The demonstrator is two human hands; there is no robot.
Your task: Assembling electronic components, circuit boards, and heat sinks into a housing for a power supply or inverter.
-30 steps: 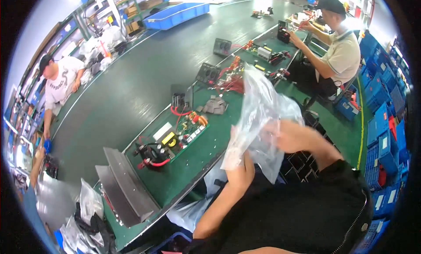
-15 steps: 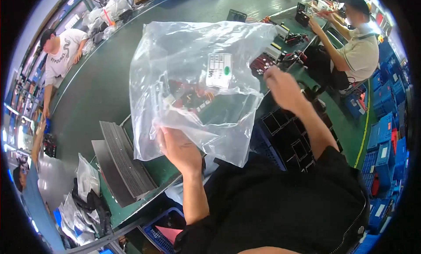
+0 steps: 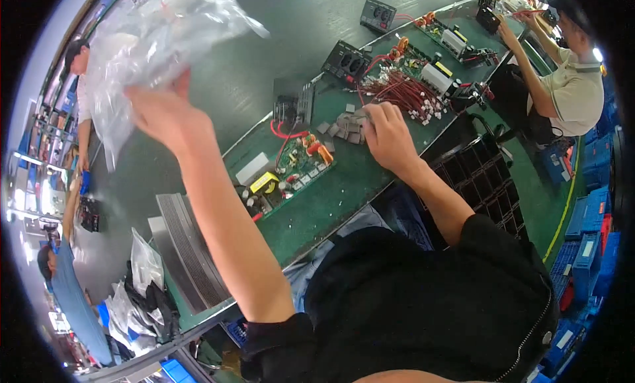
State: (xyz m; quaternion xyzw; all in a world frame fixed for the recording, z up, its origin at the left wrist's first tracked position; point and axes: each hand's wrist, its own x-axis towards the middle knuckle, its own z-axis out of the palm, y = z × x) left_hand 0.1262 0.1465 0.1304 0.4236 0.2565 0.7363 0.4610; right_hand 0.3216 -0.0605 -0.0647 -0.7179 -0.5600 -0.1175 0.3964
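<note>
My left hand [image 3: 165, 115] is raised at the upper left, its fingers closed on a crumpled clear plastic bag [image 3: 165, 36]. Beside a heap of small grey blocks [image 3: 344, 129] on the green bench, my right hand [image 3: 390, 137] rests with curled fingers. Its fingertips touch the heap's right side; what they pinch, if anything, is hidden. Between my arms lies a green circuit board [image 3: 301, 168] with a yellow-labelled part. Red wires lead from it to a black socket panel [image 3: 293, 105]. Just beyond my right hand is a bundle of dark red wires [image 3: 407, 92] with white connectors.
More socket panels [image 3: 346, 63] and boards [image 3: 450, 39] line the bench. Grey sheets [image 3: 188, 251] stand stacked at left, by plastic bags [image 3: 142, 310]. A black divided tray [image 3: 473, 184] is at my right. One co-worker [image 3: 569, 85] sits at right; others are at left.
The bag has swung from in front of me to the upper left with my left hand, uncovering the board and wires. My right hand has come away from the bag, down to the grey blocks.
</note>
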